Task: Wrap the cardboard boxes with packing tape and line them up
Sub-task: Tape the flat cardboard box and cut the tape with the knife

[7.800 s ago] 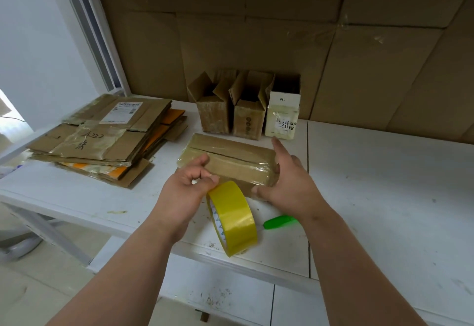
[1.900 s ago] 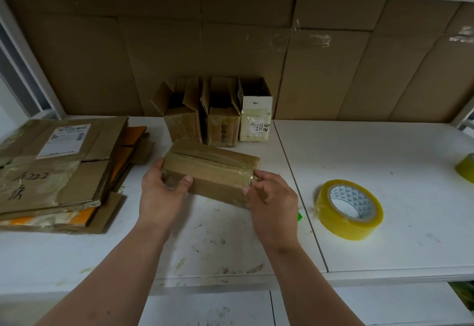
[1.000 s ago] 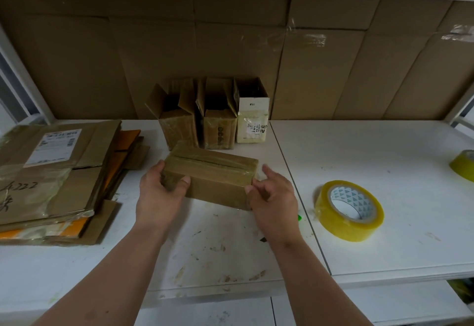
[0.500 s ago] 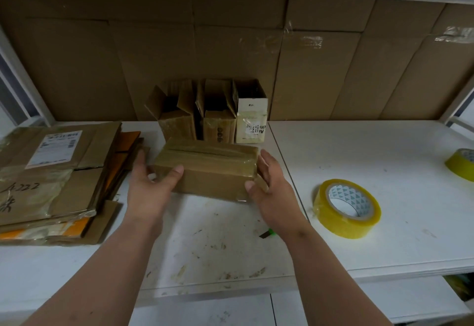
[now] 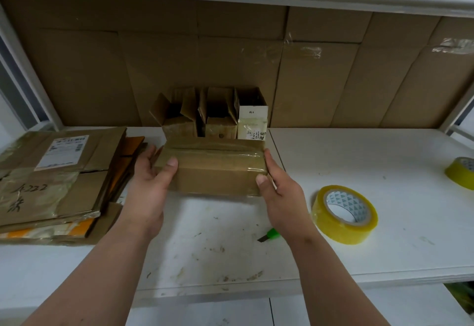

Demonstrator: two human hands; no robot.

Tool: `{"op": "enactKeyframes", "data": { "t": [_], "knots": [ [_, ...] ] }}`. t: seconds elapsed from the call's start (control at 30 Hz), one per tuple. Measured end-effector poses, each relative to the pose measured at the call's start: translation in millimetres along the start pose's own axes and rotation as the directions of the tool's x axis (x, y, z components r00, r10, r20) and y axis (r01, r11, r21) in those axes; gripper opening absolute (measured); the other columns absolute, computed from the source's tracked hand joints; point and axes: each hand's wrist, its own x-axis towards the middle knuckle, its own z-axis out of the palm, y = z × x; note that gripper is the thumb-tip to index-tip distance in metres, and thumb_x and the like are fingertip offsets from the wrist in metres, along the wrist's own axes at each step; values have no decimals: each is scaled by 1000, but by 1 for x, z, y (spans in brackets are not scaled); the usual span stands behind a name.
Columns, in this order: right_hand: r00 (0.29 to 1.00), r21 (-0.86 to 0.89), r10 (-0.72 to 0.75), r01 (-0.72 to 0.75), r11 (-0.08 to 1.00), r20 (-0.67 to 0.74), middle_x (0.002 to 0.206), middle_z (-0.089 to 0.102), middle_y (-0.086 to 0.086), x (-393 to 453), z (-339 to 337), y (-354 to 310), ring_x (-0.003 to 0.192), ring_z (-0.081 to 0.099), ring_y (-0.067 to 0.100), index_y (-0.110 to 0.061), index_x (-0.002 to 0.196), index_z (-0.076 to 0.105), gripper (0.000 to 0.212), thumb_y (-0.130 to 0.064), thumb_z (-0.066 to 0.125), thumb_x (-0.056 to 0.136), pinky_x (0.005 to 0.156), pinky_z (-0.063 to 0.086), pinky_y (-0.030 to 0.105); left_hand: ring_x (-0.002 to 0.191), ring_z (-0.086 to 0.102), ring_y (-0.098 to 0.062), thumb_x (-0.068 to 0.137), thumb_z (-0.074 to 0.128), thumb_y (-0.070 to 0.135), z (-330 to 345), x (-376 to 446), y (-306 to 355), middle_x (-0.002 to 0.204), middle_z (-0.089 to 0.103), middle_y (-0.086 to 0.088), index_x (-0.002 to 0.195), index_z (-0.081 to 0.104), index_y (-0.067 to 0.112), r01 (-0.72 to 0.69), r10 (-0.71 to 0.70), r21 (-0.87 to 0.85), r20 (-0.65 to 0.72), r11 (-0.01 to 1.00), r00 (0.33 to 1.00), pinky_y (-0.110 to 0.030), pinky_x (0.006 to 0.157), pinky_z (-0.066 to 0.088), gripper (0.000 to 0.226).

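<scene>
A taped brown cardboard box lies flat on the white shelf, just in front of a row of three small upright boxes with open flaps. My left hand grips the taped box's left end, thumb on its top. Its right end is held by my right hand, thumb on the front corner. A roll of yellow packing tape lies flat to the right of my right wrist.
A stack of flattened cardboard boxes fills the shelf's left side. A green utility knife lies partly under my right forearm. A second yellow tape roll sits at the right edge. Cardboard sheets line the back wall.
Both hands have slid the taped box back toward the row of small boxes and squared it up. The tape roll, held earlier in my left hand, now lies on the shelf.
</scene>
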Motion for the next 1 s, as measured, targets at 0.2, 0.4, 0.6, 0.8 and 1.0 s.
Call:
{"op": "enactKeyframes", "data": {
  "t": [0.2, 0.4, 0.6, 0.8, 1.0],
  "knots": [
    [999, 29, -11, 9, 1000, 53, 154, 21, -26, 4, -33, -6, 140, 26, -2, -36, 146, 35, 56, -22, 59, 98, 111, 33, 16, 124, 52, -7, 92, 65, 23, 15, -5, 17, 135, 56, 8, 136, 51, 38, -29, 32, -52, 59, 998, 998, -30, 112, 35, 49],
    [997, 266, 9, -28, 964, 71, 124, 54, -13, 12, -70, 6, 115, 57, 8, -33, 129, 35, 48, -15, 64, 95, 91, 55, 28, 113, 58, 0, 84, 70, 33, 66, -11, 27, 125, 62, 13, 139, 53, 31, -125, 125, -12, 27, 992, 992, -19, 94, 44, 58],
    [985, 490, 153, -96, 867, -77, 128, 56, -2, 28, -126, 23, 112, 62, 17, -53, 125, 54, 37, -36, 64, 95, 93, 56, 37, 125, 51, 0, 89, 70, 34, 123, -11, 39, 135, 56, 19, 144, 49, 31, -234, 208, 197, 143, 952, 968, -26, 108, 39, 59],
    [920, 640, 368, -200, 742, -139, 106, 72, 6, 56, -165, 53, 97, 70, 27, -26, 110, 61, 28, -49, 58, 95, 95, 54, 53, 137, 34, -10, 89, 71, 30, 185, -17, 39, 154, 32, 7, 152, 32, 31, -234, 297, 394, -108, 889, 949, -29, 107, 33, 75],
    [855, 650, 501, -457, 608, 133, 117, 68, 15, 80, -177, 77, 84, 74, 34, -19, 131, 56, 57, -63, 44, 96, 69, 60, 41, 134, 43, -10, 67, 69, 66, 251, -40, 20, 151, 38, 14, 149, 19, 53, 48, -106, 275, 200, 960, 974, -38, 109, 38, 97]
  ]
}}
